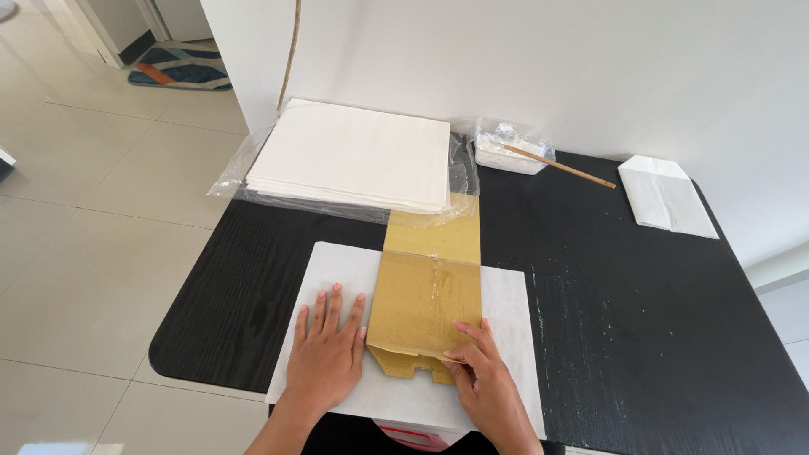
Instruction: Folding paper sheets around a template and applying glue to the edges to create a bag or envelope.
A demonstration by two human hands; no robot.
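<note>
Left hand: the left hand (327, 350) lies flat with its fingers spread out. It presses down on the white paper sheet (510, 307) and grips nothing. Its thumb side is just beside the left edge of the cardboard.

Right hand: the right hand (479, 371) pinches the near right corner of the flat brown cardboard piece (425, 299) between thumb and fingers.

Cardboard: it is a long, flat brown strip with a fold line across it. It lies on top of the white sheet, between the two hands. Its near end has little cut tabs. Its far end goes up to the stack of paper and sits under the edge of the clear wrap.

White sheet: it lies flat at the near edge of the black counter (657, 337). A bit of it hangs over that edge.

Paper stack: a thick stack of white paper (354, 156) sits at the far left of the counter, inside an open clear plastic wrap (240, 164).

Small tub: a white tub (510, 152) in crinkly clear plastic sits to the right of the stack. A thin wooden stick (560, 166) rests on it and points out to the right.

Folded bag: a white folded paper bag (666, 198) lies flat at the far right, well apart from the hands.

Floor: pale tiles show on the left, with a colourful rug (181, 67) far away.
</note>
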